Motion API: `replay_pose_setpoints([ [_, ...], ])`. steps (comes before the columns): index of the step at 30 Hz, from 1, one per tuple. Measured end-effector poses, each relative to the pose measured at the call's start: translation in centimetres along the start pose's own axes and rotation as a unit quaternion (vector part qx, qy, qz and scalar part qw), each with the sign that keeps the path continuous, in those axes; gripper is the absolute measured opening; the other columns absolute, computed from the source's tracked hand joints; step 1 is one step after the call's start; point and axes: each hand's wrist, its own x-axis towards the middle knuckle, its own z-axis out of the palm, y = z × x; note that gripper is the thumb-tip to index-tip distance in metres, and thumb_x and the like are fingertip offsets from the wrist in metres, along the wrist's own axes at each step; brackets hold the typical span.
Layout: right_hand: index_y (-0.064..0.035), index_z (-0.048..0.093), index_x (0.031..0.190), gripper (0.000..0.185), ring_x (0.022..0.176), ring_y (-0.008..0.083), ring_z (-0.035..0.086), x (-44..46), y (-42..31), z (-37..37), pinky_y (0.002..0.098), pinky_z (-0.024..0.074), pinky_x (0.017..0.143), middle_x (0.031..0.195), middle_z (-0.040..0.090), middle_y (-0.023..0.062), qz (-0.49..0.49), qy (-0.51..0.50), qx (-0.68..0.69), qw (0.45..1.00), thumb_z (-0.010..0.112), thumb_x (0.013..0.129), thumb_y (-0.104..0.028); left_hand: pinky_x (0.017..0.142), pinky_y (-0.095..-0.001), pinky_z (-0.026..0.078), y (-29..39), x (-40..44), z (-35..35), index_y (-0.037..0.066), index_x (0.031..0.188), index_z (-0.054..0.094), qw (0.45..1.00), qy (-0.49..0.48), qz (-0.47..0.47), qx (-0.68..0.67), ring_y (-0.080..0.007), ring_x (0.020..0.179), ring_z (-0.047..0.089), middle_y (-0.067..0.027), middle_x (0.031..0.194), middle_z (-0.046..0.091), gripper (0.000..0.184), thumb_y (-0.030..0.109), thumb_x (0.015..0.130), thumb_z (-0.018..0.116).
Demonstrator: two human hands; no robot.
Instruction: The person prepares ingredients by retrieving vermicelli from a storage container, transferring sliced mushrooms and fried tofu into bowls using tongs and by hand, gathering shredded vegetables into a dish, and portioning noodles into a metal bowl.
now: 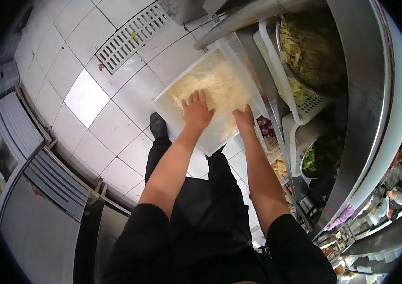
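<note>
A translucent white plastic tub (209, 144) sits low in front of me, tilted in view, beside the steel counter. Pale, thin noodle-like strands (220, 80) fill much of it; their exact kind is unclear. My left hand (197, 111) lies palm down on the strands, fingers spread. At the tub's right side, my right hand (244, 118) is closed with its thumb inward, seemingly round the tub's side. Some of its fingers are hidden.
On the right, under the counter edge (369, 142), white baskets (298, 111) and metal bowls (279, 35) hold chopped vegetables. A floor drain grate (132, 35) lies upper left on white tiles (130, 102). Steel cabinets (40, 227) stand at left.
</note>
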Motion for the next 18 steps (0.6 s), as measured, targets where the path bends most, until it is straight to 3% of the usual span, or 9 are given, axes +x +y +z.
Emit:
replay_pose_setpoints([
  [3,0.0032,0.056,0.120,0.051,0.094,0.0304,0.066,-2.5,-2.9,-1.5,0.0359,0.0500,0.084,0.103,0.067,0.0204,0.029,-0.025,-0.050,0.998,0.060,0.074,-0.017,0.101,-0.0535,0.033,-1.5,1.2,3.0,0.007,0.144,0.038,0.960,0.024,0.055,0.274,-0.0313,0.119,0.050,-0.0155,0.127,0.054,0.073,0.034,0.083,0.066],
  [5,0.0002,0.055,0.124,0.054,0.111,0.0402,0.060,-3.2,-1.5,-1.8,0.0427,0.0459,0.096,0.115,0.064,0.0260,0.031,-0.027,-0.069,0.997,0.057,0.076,-0.025,0.099,-0.0515,0.033,-2.0,1.6,4.0,0.007,0.149,0.030,0.948,-0.059,0.056,0.307,-0.0310,0.116,0.052,-0.0139,0.131,0.053,0.081,0.041,0.083,0.063],
  [6,0.0005,0.055,0.123,0.054,0.110,0.0402,0.060,-4.8,-2.5,-2.8,0.0429,0.0461,0.095,0.113,0.064,0.0263,0.035,-0.057,-0.081,0.994,0.057,0.076,-0.025,0.099,-0.0515,0.033,-1.7,1.7,3.1,0.007,0.149,0.030,0.948,-0.060,0.060,0.308,-0.0310,0.116,0.052,-0.0139,0.131,0.053,0.081,0.041,0.083,0.063],
  [8,0.0018,0.055,0.122,0.054,0.109,0.0416,0.060,-7.9,-4.7,-4.9,0.0431,0.0466,0.094,0.112,0.064,0.0276,0.063,-0.114,-0.088,0.988,0.057,0.076,-0.025,0.094,-0.0491,0.037,-0.4,2.2,-0.3,0.006,0.148,0.032,0.956,-0.117,0.079,0.258,-0.0302,0.102,0.057,-0.0145,0.118,0.059,0.079,0.040,0.083,0.061],
  [12,0.0017,0.054,0.123,0.054,0.108,0.0377,0.062,-11.4,-2.0,-7.4,0.0407,0.0471,0.093,0.114,0.065,0.0249,0.035,-0.140,-0.083,0.986,0.059,0.076,-0.024,0.088,-0.0492,0.040,-0.1,5.3,-3.5,0.006,0.145,0.038,0.969,-0.090,0.127,0.191,-0.0303,0.092,0.062,-0.0176,0.102,0.065,0.072,0.038,0.084,0.058],
  [14,-0.0001,0.053,0.127,0.056,0.107,0.0312,0.063,-13.1,-0.6,-8.6,0.0377,0.0470,0.093,0.114,0.066,0.0205,0.030,-0.167,0.052,0.984,0.063,0.077,-0.024,0.087,-0.0459,0.044,0.9,7.1,-5.7,0.001,0.126,0.052,0.983,-0.154,0.052,0.080,-0.0308,0.088,0.066,-0.0221,0.091,0.067,0.048,0.032,0.090,0.049],
  [15,-0.0001,0.053,0.127,0.056,0.107,0.0312,0.063,-14.2,-0.7,-9.1,0.0377,0.0470,0.093,0.114,0.066,0.0205,0.027,-0.166,0.056,0.984,0.063,0.077,-0.024,0.087,-0.0459,0.044,1.2,7.5,-6.5,0.001,0.126,0.052,0.983,-0.152,0.054,0.083,-0.0308,0.088,0.066,-0.0221,0.091,0.067,0.048,0.032,0.090,0.049],
  [17,-0.0018,0.050,0.132,0.060,0.107,0.0266,0.063,-16.3,-1.5,-10.3,0.0349,0.0462,0.094,0.114,0.066,0.0166,0.034,-0.205,0.214,0.954,0.065,0.078,-0.025,0.082,-0.0443,0.049,1.6,7.8,-8.1,-0.002,0.118,0.057,0.977,-0.156,-0.058,-0.136,-0.0314,0.090,0.067,-0.0237,0.091,0.068,0.044,0.033,0.092,0.048],
  [18,-0.0018,0.050,0.132,0.060,0.107,0.0266,0.063,-16.6,-1.3,-10.7,0.0349,0.0462,0.094,0.114,0.066,0.0166,0.033,-0.203,0.218,0.954,0.065,0.078,-0.025,0.082,-0.0443,0.049,2.2,7.2,-9.2,-0.002,0.118,0.057,0.977,-0.157,-0.054,-0.133,-0.0314,0.090,0.067,-0.0237,0.091,0.068,0.044,0.033,0.092,0.048],
])
